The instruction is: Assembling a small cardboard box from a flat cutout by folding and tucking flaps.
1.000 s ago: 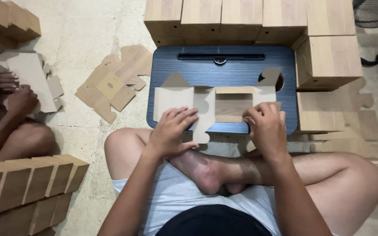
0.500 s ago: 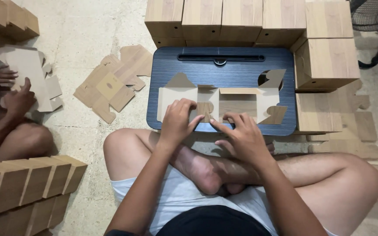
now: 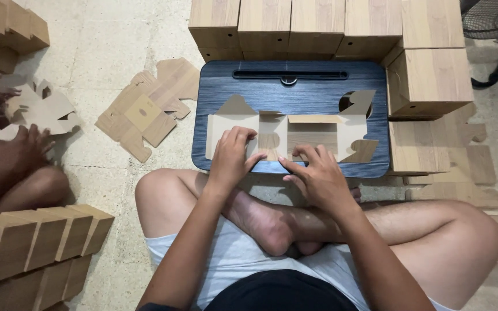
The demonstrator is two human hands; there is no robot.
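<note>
Both hands (image 3: 233, 156) (image 3: 317, 175) have slid nearer on the box blank (image 3: 286, 133).

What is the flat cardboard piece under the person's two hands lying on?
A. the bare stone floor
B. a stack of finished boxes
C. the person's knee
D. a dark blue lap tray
D: the flat cardboard piece lies spread on the dark blue lap tray, with the left hand and right hand pressing on its near edge.
</note>
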